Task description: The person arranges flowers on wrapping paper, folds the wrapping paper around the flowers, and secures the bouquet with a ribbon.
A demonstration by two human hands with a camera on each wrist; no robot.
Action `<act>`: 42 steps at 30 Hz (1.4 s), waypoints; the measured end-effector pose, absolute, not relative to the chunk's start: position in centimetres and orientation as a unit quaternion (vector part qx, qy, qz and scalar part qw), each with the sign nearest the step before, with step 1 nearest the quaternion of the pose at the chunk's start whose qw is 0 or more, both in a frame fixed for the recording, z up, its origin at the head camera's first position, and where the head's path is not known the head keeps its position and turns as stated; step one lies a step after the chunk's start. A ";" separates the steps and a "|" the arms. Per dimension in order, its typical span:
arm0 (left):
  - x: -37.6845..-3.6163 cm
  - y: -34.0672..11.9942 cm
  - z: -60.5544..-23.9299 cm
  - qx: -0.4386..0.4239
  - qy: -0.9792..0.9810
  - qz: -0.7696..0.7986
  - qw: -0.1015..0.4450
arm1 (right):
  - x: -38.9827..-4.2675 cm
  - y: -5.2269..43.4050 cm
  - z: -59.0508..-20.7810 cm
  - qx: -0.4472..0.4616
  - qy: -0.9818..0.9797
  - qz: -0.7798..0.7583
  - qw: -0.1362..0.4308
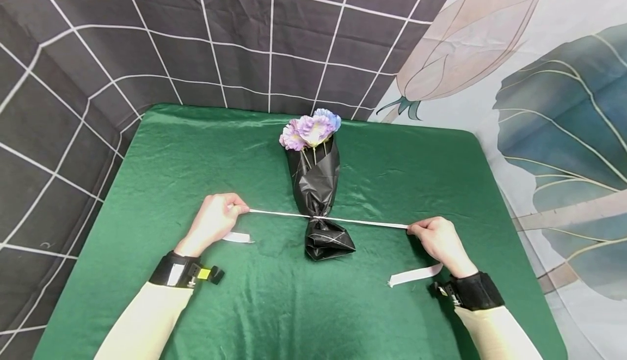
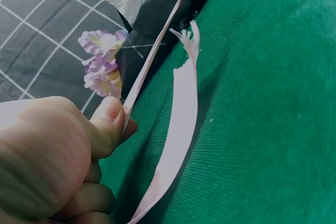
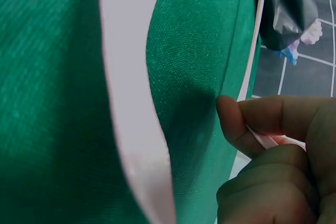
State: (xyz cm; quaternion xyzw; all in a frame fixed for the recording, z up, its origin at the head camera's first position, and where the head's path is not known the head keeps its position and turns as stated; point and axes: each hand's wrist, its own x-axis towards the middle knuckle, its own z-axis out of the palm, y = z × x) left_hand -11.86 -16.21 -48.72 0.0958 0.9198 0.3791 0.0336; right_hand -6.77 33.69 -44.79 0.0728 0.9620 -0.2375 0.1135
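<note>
A small bouquet (image 1: 314, 185) lies on the green cloth: purple and blue flowers (image 1: 310, 129) in a black wrapper. A white ribbon (image 1: 362, 221) is drawn tight around the wrapper's narrow neck and stretches out to both sides. My left hand (image 1: 215, 219) pinches the ribbon's left part between thumb and fingers; the loose end (image 1: 237, 237) trails below it. My right hand (image 1: 438, 237) pinches the right part, its free tail (image 1: 413, 275) lying on the cloth. In the left wrist view my thumb (image 2: 107, 124) presses the ribbon (image 2: 157, 48). In the right wrist view curled fingers (image 3: 247, 124) hold the ribbon (image 3: 254, 51).
The table (image 1: 206, 147) is covered in shiny green cloth and fills the middle of the head view. A dark grid-patterned backdrop (image 1: 147, 38) hangs behind and to the left. A pale sheet with a leaf pattern (image 1: 553, 104) hangs on the right.
</note>
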 end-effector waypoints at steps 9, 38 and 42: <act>-12.2 -16.1 -48.5 0.117 0.929 0.344 0.064 | -6.5 33.9 -44.8 0.029 0.969 -0.213 0.126; -12.6 -6.6 -47.5 0.320 0.901 0.293 -0.021 | -9.4 23.6 -44.6 -0.235 0.954 -0.185 0.037; -12.7 -6.4 -47.6 0.320 0.906 0.275 -0.025 | -9.6 22.8 -44.9 -0.240 0.954 -0.176 0.032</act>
